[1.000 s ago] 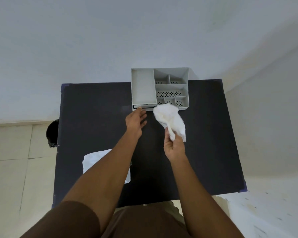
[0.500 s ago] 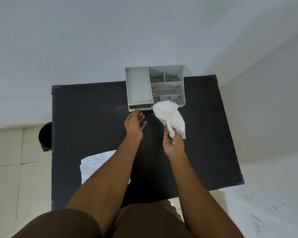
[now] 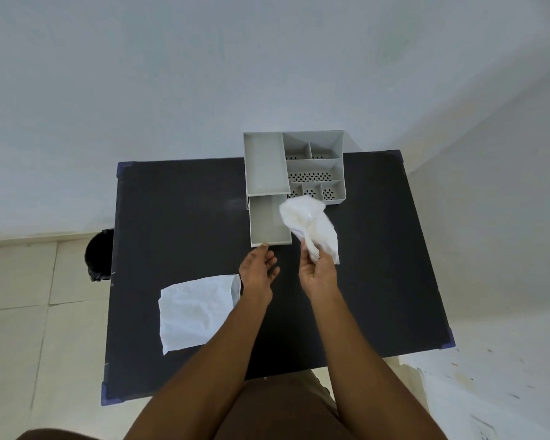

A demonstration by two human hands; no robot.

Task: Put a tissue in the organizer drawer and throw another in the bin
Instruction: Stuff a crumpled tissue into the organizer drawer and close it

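Observation:
A grey desk organizer point(image 3: 264, 160) stands at the far edge of the black table point(image 3: 178, 223). Its drawer point(image 3: 267, 227) is pulled out toward me and looks empty. My left hand point(image 3: 257, 274) is just in front of the drawer, fingertips touching its front edge, fingers loosely apart. My right hand point(image 3: 318, 274) pinches a crumpled white tissue point(image 3: 308, 223) that hangs up over the drawer's right side. A second white tissue point(image 3: 194, 309) lies flat on the table at the near left. A black bin point(image 3: 97, 252) stands on the floor beside the table's left edge.
The organizer's right half has several small open compartments with perforated bottoms point(image 3: 311, 176). White walls rise behind and to the right. Tiled floor point(image 3: 29, 296) lies to the left of the table.
My left hand has pulled the drawer out toward me; it was shut before. The right hand keeps the crumpled tissue, now beside the open drawer. More of the flat tissue shows.

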